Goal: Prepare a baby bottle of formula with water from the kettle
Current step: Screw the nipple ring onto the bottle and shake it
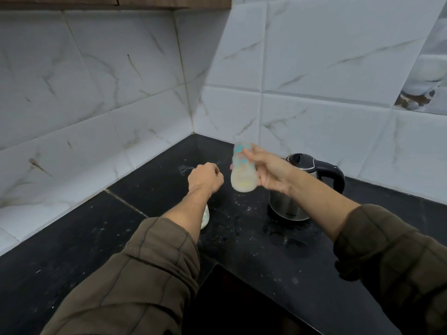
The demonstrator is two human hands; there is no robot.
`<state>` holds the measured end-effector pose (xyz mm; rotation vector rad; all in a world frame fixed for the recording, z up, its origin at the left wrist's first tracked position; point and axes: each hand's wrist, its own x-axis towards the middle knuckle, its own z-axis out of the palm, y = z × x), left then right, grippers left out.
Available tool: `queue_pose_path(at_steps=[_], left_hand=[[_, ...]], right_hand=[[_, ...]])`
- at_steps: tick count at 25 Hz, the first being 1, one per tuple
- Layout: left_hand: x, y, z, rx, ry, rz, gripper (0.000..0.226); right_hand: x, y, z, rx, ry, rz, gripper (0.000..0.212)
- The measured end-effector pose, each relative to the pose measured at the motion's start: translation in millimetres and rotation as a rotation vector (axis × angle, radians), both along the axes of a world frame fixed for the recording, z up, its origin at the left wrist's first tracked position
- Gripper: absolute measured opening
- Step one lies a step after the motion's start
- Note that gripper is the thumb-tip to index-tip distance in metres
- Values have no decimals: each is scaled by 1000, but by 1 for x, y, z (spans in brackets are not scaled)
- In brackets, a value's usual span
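Observation:
My right hand (268, 171) grips a baby bottle (242, 171) above the black counter. The bottle is motion-blurred and holds milky white liquid, with blue and orange print on its side. My left hand (205, 176) hovers just left of the bottle with its fingers curled shut; nothing shows in it. A steel electric kettle (304, 187) with a black lid and handle stands on the counter behind my right wrist. A white object (205, 217), perhaps a formula container, peeks out under my left forearm, mostly hidden.
The black counter (242, 238) meets white marble-look tiled walls in a corner (193, 131). Spilled powder and droplets speckle the surface near the kettle. A dark recessed cooktop edge (229, 298) lies at the near side. A wooden cabinet (116, 1) hangs overhead.

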<state>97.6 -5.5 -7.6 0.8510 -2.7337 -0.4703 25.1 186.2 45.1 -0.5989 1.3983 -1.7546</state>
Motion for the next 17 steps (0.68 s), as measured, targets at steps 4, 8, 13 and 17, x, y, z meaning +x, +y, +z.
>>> queue_pose_path(at_steps=[4,8,13,17], left_hand=[[0,-1,-1,3,6,-1,26],[0,-5,-1,5,7,-2,26],[-2,-4,0,1,3,1,26],[-1,-6,0,2,12,0,28]], right_hand=[[-1,-1,-1,-8,7,-27,44],[-8,-2,-2,28,-114,-151,36],[-8,-4,-1,23,28,3,52],[-9,-5,5,19,-46,-149,39]])
